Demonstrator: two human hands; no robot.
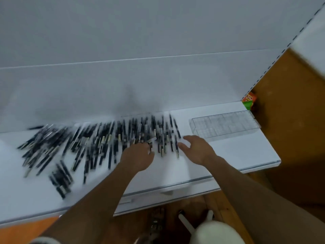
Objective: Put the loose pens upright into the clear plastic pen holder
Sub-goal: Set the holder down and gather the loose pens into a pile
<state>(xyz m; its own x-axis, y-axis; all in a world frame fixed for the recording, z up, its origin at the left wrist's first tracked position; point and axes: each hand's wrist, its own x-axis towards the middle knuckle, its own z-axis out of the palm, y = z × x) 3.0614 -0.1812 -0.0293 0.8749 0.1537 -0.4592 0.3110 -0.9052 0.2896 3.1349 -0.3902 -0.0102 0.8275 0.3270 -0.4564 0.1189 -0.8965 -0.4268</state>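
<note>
Pens, loose: a large lot of dark, slim barrels, many with pale or metallic ends, strewn flat in a long band across a white shelf, lying mostly parallel and overlapping in heaps toward the left; motion blur hides finer detail. Pen holder, clear plastic, oblong, divided into small cells: it stands on the same shelf to the right of the band, near its last pens but apart from them, and appears to hold nothing so far. Left hand: reaches palm down into the middle right of the band, fingertips among the barrels; blur makes it impossible to tell whether it has hold of any. Right hand: spread and relaxed, thumb out, at the right edge of the band between pens and holder, holding nothing. Handling, as judged: each pen is light, rigid and smooth, apt to roll or slide on the slick shelf and to shift its neighbours when lifted. Best taken singly or in small bunches by a pinch at mid-barrel, then turned on end over a cell; the holder, being light, may skid if knocked. Sundry: an orange and green packet beyond the shelf's far right corner.
</note>
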